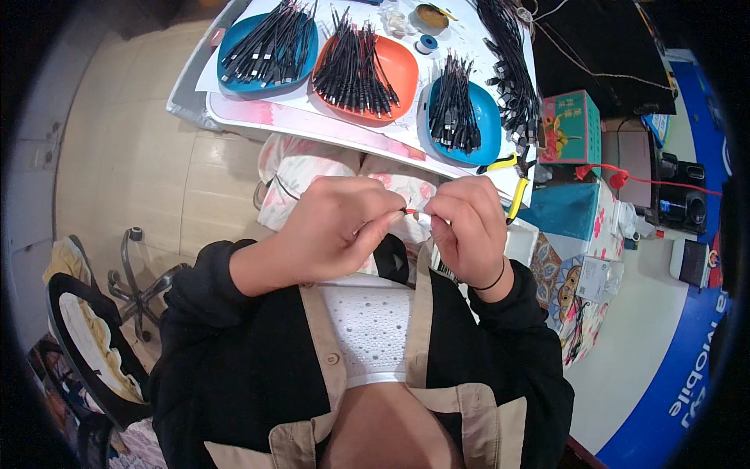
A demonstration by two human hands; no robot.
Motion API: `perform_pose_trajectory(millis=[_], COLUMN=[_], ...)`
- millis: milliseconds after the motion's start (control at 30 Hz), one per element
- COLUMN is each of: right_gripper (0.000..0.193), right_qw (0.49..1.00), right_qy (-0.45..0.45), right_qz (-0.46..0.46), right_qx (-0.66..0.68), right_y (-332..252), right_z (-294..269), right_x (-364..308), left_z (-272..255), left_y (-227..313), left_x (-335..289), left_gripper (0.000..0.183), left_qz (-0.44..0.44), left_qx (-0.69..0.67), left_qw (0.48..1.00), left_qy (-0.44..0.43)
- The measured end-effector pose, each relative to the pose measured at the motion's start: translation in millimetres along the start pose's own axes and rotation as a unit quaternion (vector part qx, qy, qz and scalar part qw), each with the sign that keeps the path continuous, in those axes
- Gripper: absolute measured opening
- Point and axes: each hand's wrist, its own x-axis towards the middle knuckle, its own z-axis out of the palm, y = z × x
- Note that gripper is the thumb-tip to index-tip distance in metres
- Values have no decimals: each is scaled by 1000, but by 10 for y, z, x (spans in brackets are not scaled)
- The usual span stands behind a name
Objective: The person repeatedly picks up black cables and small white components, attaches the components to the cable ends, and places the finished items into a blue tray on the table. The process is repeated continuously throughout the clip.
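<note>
My left hand pinches a thin black cable, held above my lap. From its fingertips a short red wire end points toward my right hand. The fingers of that hand are closed on a small white piece whose kind I cannot make out. The two hands nearly meet at the red wire. A thin dark length of cable shows to the left of my left hand. Yellow-handled pliers lie at the table edge just beyond my right hand.
On the white table ahead, a blue tray, an orange tray and another blue tray hold black cables. More cables lie bundled at right. A solder spool and round tin stand behind. A wheeled chair base is left.
</note>
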Motion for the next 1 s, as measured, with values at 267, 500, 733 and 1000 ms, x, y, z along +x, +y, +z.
perform_pose_trajectory(millis=[267, 500, 733, 1000], right_gripper=[13, 16, 27, 15], right_qw=[499, 850, 983, 958], right_qy=[-80, -76, -81, -98], right_qz=[500, 295, 20, 56], right_qx=[703, 430, 164, 264], right_y=[-24, -93, -82, -53], right_z=[159, 45, -57, -43], right_x=[-206, -93, 143, 22], left_z=[72, -78, -106, -62], left_y=[-14, -105, -60, -35], left_x=[-90, -73, -81, -180], left_gripper=[28, 20, 13, 17], left_qz=[199, -6, -162, -222], left_qx=[328, -70, -368, -434], left_qw=[924, 997, 912, 870], left_qy=[-20, -21, -79, -78])
